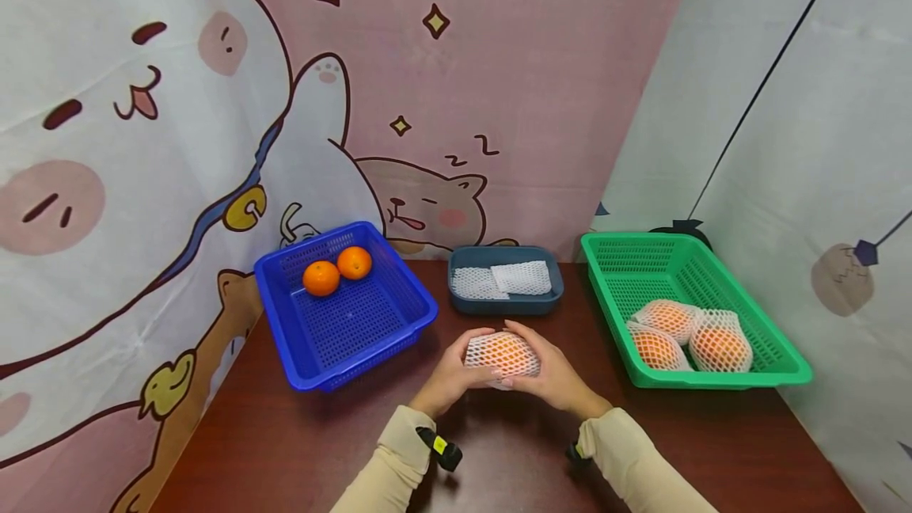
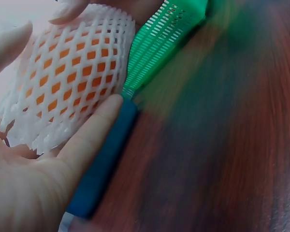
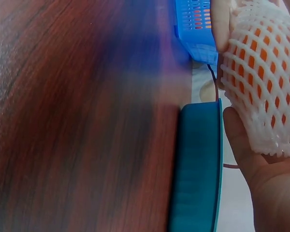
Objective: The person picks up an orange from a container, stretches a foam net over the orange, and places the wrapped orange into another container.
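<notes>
Between both hands, above the front middle of the table, is an orange in a white foam net sleeve (image 1: 503, 353). My left hand (image 1: 453, 375) holds its left side, thumb toward me and fingers round the far side. From the right, my right hand (image 1: 559, 378) grips it the same way. Both wrist views show the orange skin through the mesh; in the left wrist view the net (image 2: 70, 77) has a ragged open end near the palm. Behind the hands, flat white foam nets (image 1: 523, 278) lie in a dark blue-grey tray (image 1: 506, 305).
On the left stands a blue basket (image 1: 345, 370) with two bare oranges (image 1: 321, 279). A green basket (image 1: 720, 378) on the right holds three netted oranges (image 1: 720, 341). Everything stands on a dark red-brown wooden table (image 1: 499, 457), with printed cloth (image 1: 541, 101) behind it.
</notes>
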`<state>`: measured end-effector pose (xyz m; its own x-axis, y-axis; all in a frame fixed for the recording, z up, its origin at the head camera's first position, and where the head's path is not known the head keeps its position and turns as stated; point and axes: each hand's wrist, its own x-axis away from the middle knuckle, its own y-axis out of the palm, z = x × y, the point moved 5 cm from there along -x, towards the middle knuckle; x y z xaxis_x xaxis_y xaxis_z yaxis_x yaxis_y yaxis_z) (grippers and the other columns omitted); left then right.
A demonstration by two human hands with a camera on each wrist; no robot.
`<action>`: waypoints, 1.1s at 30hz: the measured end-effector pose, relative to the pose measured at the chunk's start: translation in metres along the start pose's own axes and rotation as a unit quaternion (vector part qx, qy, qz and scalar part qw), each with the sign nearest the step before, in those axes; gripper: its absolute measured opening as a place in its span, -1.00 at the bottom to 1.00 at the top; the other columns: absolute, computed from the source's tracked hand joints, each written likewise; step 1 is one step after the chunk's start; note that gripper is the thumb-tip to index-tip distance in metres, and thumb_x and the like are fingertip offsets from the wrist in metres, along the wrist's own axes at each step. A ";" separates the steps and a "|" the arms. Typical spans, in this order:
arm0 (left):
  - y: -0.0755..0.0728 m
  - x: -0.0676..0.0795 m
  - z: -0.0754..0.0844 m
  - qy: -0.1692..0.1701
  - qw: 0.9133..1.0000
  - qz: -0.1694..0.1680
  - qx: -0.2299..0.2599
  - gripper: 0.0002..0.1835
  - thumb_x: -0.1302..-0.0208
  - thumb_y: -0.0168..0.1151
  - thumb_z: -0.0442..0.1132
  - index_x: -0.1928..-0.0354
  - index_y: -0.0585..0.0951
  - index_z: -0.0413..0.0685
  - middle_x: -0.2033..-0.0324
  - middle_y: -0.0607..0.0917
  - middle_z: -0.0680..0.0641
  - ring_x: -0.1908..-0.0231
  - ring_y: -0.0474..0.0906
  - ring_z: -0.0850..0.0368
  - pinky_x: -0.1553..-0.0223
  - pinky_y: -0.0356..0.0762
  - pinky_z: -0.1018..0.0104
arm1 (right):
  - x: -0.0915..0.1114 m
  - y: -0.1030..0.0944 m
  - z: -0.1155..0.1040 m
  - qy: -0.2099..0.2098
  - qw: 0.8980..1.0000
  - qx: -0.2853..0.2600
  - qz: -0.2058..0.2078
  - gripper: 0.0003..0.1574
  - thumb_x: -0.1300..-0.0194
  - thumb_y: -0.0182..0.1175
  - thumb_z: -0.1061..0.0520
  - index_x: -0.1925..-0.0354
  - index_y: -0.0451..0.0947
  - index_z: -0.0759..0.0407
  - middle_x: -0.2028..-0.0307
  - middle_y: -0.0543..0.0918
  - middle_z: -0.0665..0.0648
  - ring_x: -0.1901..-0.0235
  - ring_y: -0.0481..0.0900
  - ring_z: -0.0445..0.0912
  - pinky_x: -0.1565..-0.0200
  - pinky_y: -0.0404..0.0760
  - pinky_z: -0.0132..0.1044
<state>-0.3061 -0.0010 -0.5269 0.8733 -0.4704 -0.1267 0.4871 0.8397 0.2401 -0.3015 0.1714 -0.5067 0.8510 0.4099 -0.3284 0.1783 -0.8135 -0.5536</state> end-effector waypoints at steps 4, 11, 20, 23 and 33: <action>-0.001 0.001 0.002 0.011 1.000 0.006 -0.016 -0.33 -0.13 0.34 -0.48 -0.31 0.37 -0.20 -0.03 0.52 -0.16 0.13 0.57 0.04 0.21 0.64 0.16 | 0.000 0.001 0.000 -0.019 1.000 0.005 -0.002 0.00 -0.06 0.45 -0.11 -0.40 0.28 0.06 -0.29 0.42 0.04 -0.18 0.42 -0.03 -0.17 0.40 0.07; -0.003 0.002 0.002 0.000 0.999 0.004 -0.039 -0.33 -0.13 0.32 -0.50 -0.31 0.36 -0.21 -0.03 0.53 -0.15 0.14 0.57 0.05 0.20 0.63 0.18 | 0.000 0.006 0.002 -0.016 1.000 0.007 -0.003 -0.07 -0.02 0.49 -0.01 -0.34 0.36 0.02 -0.23 0.47 -0.01 -0.13 0.45 -0.08 -0.15 0.43 -0.09; -0.019 0.010 0.037 0.100 0.923 0.061 -0.366 -0.40 -0.16 0.41 -0.04 -0.23 0.50 -0.02 -0.13 0.56 -0.01 -0.11 0.48 0.05 -0.13 0.42 0.09 | 0.004 -0.001 -0.031 -0.007 1.000 0.002 0.004 -0.14 -0.01 0.50 0.15 -0.27 0.39 0.20 -0.14 0.53 0.15 -0.02 0.50 -0.01 -0.05 0.47 -0.22; -0.028 0.015 0.057 0.127 0.886 0.074 -0.439 -0.40 -0.14 0.43 0.00 -0.21 0.52 0.00 -0.14 0.54 0.02 -0.17 0.43 0.03 -0.18 0.36 0.01 | 0.004 -0.003 -0.032 0.004 1.000 -0.002 0.001 -0.14 -0.03 0.49 0.13 -0.28 0.38 0.18 -0.15 0.53 0.14 -0.03 0.49 -0.02 -0.07 0.46 -0.19; -0.060 0.030 0.094 0.120 0.821 0.108 -0.548 -0.41 -0.12 0.42 0.07 -0.17 0.57 0.00 -0.14 0.55 0.03 -0.18 0.41 0.06 -0.22 0.31 0.04 | 0.011 -0.005 -0.027 -0.021 1.000 -0.015 0.014 -0.11 0.02 0.51 0.18 -0.26 0.39 0.31 -0.13 0.54 0.20 -0.04 0.50 0.04 -0.05 0.42 -0.31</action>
<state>-0.3095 -0.0907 -0.4545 0.8524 -0.3215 -0.4124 -0.0810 0.6979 -0.7116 -0.2795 0.1688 -0.4866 0.8344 0.4028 -0.3762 0.1697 -0.8372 -0.5199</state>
